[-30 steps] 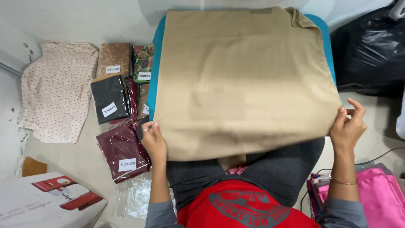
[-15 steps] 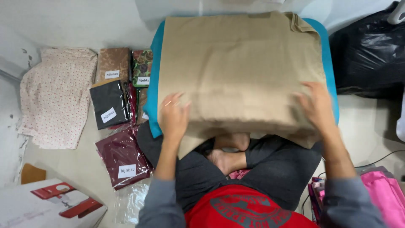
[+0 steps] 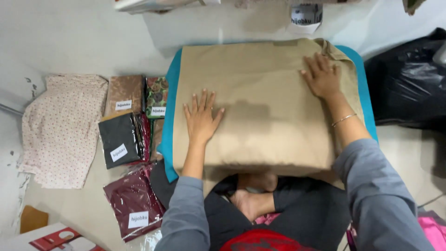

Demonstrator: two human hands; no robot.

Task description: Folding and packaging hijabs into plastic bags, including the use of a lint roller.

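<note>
A folded tan cloth (image 3: 265, 107) lies spread over a teal board (image 3: 168, 116) in front of the person's crossed legs. Left of the cloth lie a floral cream fabric (image 3: 60, 130) and several bagged fabric packs (image 3: 121, 139). The left hand (image 3: 200, 118) presses flat on the cloth's middle, fingers spread; the right hand (image 3: 321, 76) lies flat near its far right corner, holding nothing.

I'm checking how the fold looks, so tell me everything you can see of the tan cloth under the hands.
The tan cloth is plain, matte woven-looking fabric, folded into a broad rectangle with doubled layers at its far right corner. It lies flat on a teal board, its near edge overhanging toward the person's crossed legs. The left hand presses flat near its left-centre, fingers spread; the right hand lies flat near the far right corner. A few soft creases show.
</note>
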